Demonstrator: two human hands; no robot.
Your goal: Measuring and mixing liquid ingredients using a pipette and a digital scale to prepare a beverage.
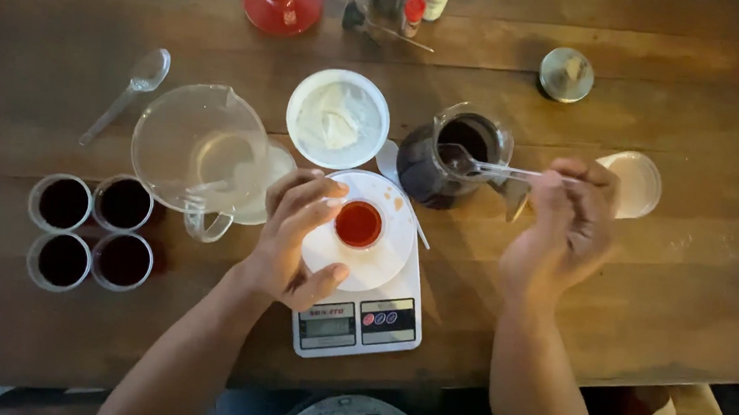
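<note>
**Spoon over the dark pitcher, small cup steadied on the scale**

While the left hand [296,241] is curling around the small cup of red liquid [358,224], the right hand [566,223] is holding a clear plastic spoon [478,165] over the glass pitcher of dark liquid [448,161]. The left hand's fingers are half closed, the fingertips touching the cup's left rim and the thumb lying below on the white platform of the kitchen scale [361,308], which is carrying the cup at its middle. The right hand is closed in a pinch on the spoon's handle end. The spoon is lying almost level, its long axis running left to right; its bowl is pointing left and sitting inside the pitcher's mouth, well to the left of the hand gripping it. The pitcher is standing just beside the scale's upper right edge, between the two hands.

Behind the right hand a clear plastic cup [639,183] is standing on the desk [688,285]. A white bowl of white powder [338,119] is sitting just above the scale, and a large clear measuring jug [202,155] is standing to the left of the left hand. Four small cups of dark liquid [91,229] are grouped at the far left.
</note>
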